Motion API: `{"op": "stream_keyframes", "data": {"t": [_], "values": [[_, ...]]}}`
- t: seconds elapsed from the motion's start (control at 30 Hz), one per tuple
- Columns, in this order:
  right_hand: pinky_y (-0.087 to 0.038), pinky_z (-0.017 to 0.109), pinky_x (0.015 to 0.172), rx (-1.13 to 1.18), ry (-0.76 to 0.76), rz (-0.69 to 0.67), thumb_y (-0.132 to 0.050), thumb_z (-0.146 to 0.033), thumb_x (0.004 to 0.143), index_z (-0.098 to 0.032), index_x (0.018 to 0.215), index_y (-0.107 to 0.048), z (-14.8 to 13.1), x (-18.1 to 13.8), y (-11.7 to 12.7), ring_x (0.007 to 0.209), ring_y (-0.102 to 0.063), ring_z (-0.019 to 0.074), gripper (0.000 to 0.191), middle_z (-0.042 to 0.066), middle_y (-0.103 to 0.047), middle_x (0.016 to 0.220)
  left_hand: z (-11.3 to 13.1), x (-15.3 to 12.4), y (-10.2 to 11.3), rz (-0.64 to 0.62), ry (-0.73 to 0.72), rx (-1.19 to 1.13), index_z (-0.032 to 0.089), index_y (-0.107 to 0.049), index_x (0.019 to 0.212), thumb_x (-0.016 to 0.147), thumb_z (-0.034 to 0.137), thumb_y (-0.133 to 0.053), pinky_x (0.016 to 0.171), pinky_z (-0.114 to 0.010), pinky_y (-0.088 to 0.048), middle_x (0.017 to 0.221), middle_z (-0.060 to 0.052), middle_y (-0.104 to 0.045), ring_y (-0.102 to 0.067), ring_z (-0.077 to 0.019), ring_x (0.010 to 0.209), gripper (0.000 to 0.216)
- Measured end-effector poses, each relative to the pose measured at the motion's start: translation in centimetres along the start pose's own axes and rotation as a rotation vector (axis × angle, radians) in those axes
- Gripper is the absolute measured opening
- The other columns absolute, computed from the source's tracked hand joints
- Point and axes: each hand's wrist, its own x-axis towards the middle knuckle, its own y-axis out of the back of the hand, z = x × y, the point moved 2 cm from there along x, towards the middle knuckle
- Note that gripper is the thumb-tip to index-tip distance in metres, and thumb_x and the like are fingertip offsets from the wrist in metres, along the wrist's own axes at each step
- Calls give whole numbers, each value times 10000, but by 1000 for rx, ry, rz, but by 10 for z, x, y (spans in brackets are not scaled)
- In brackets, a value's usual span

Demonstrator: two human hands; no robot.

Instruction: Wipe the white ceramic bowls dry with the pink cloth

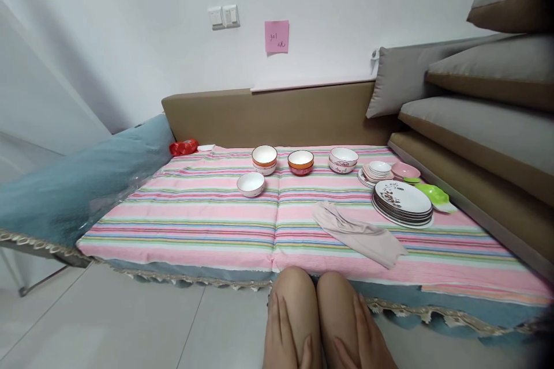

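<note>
My left hand (pixel 283 337) rests on my left knee with its fingers stretched out, holding nothing. On the other knee lies my right hand (pixel 366 337), fingers apart and likewise without anything in it. Beyond my knees, a crumpled pale pink cloth (pixel 357 233) lies on the striped sheet (pixel 186 239). A single white bowl (pixel 251 184) stands in front of a stack of bowls (pixel 264 158). To their right are an orange-and-red bowl stack (pixel 300 161) and a white patterned bowl stack (pixel 343 159).
At the right, a stack of plates (pixel 403 199) stands beside small white dishes (pixel 380 168), a pink bowl (pixel 405 170) and a green dish (pixel 435 196). Large grey-brown cushions (pixel 489 127) are piled along that side. A red packet (pixel 184 147) lies at the far left, near the blue armrest (pixel 108 161).
</note>
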Motion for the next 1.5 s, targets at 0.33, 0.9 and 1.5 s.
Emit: {"op": "stream_keyframes", "data": {"t": [0.33, 0.9, 1.5], "values": [[-370, 491, 1051, -488, 428, -77, -468, -256, 894, -207, 1174, -637, -60, 71, -17, 1218, -510, 317, 331, 118, -619, 1273, 62, 84, 0, -51, -372, 479, 154, -536, 1346, 877, 281, -488, 1109, -513, -317, 1482, -146, -453, -390, -341, 1358, 488], [-493, 361, 853, -135, 324, 444, -377, -273, 942, -143, 1015, -664, -78, 213, 27, 936, -662, 247, 323, 125, -725, 994, 126, 231, -28, -43, -418, 102, 111, -642, 1108, 895, 164, -442, 990, -344, -446, 1149, -132, -684, -607, -220, 1102, 297], [-454, 482, 1031, -16, 154, 435, -376, -317, 908, -79, 1139, -667, -50, 253, 7, 1176, -583, 300, 442, 186, -639, 1228, 133, 308, -51, -91, -192, -348, 181, -629, 798, 682, 85, -599, 805, -335, -446, 735, -26, -608, -572, -193, 764, 154]]}}
